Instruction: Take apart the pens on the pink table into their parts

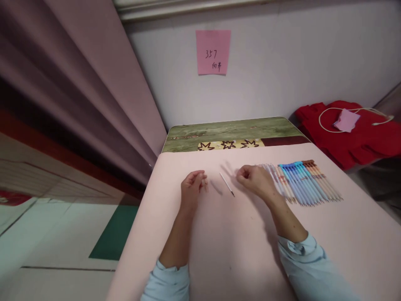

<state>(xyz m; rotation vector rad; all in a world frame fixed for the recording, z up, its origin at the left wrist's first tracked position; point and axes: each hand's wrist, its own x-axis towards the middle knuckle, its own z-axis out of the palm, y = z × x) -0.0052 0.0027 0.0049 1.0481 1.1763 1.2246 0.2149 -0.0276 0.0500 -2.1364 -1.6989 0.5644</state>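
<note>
Over the pink-covered table (232, 242), my left hand (190, 188) pinches a small clear pen part (205, 184) between thumb and fingers. My right hand (257, 180) is closed around the end of a thin, see-through pen piece (228, 168), which is smeared by motion. Between the two hands a white pen refill (227, 184) with a dark tip lies slanted on the cover. Just right of my right hand, several pens (305, 184) lie side by side in a row, with clear, blue, light blue and brown tops.
Beyond the cover shows the table's green marbled edge (228, 128). A pink note (213, 52) hangs on the wall. Red cloth (332, 144) with a white cable (322, 115) on it lies at the right. A mauve curtain (103, 62) drapes down on the left.
</note>
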